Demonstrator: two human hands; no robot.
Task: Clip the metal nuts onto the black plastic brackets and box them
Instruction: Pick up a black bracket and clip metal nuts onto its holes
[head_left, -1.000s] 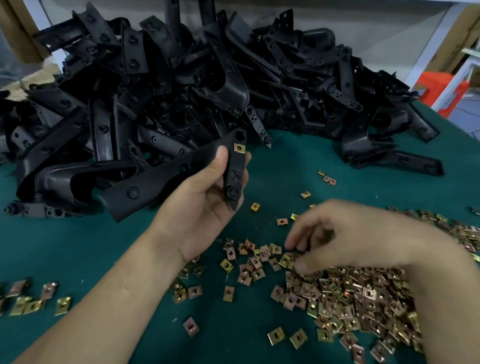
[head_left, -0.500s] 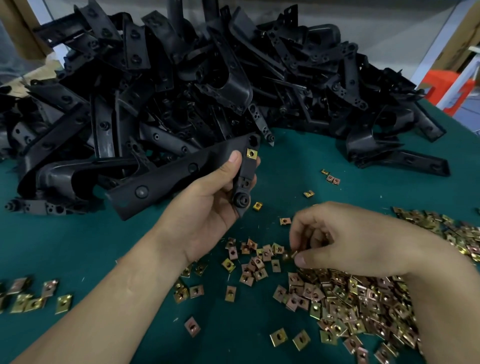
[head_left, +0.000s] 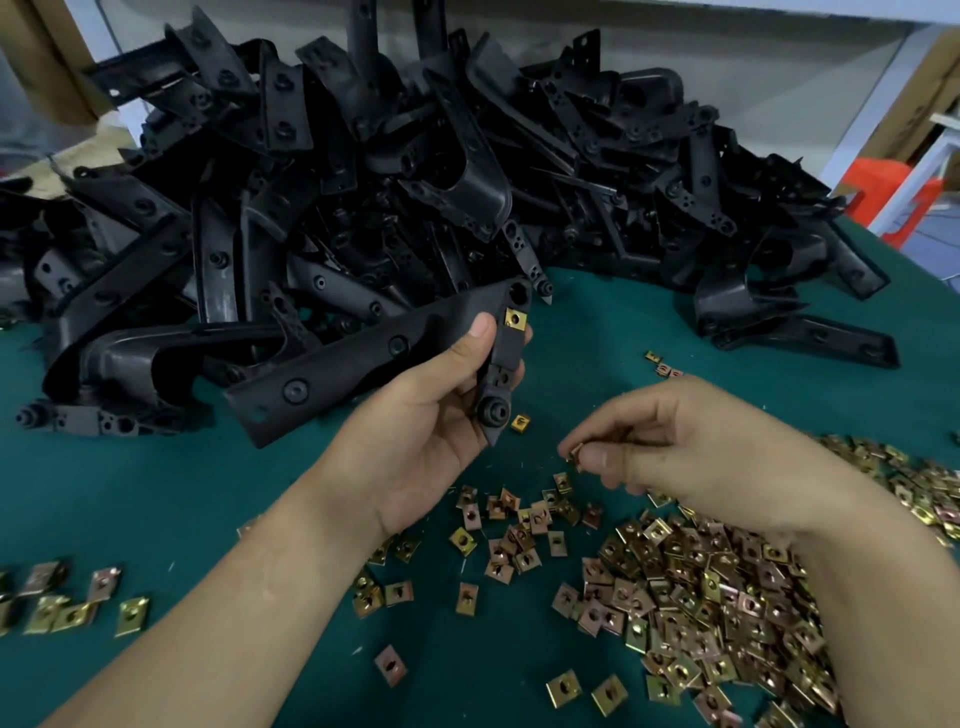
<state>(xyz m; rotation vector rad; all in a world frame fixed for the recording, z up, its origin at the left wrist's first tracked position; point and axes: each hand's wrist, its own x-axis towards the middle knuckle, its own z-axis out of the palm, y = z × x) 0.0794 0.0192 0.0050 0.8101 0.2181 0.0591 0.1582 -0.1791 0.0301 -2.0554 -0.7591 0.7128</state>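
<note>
Head view: a long angled black plastic bracket is gripped in the left hand, with the thumb laid along its short arm and the other fingers curled behind it. The bracket is held up above the green-covered table, its long arm reaching out to the left of the hand. One brass-coloured square metal nut is seen clipped onto the short arm, just above the thumb tip. A single loose nut lies on the table beside the lower end of the bracket, between the two hands.

A small metal clip nut is pinched between the thumb and fingertips of the right hand, which is held near the left hand without touching it. A wide heap of loose brass-coloured nuts is spread under and in front of the right wrist, and a small scatter of nuts lies to the left of the left forearm. Beyond both hands, a large pile of black plastic brackets is stacked across the table. No box can be seen.
</note>
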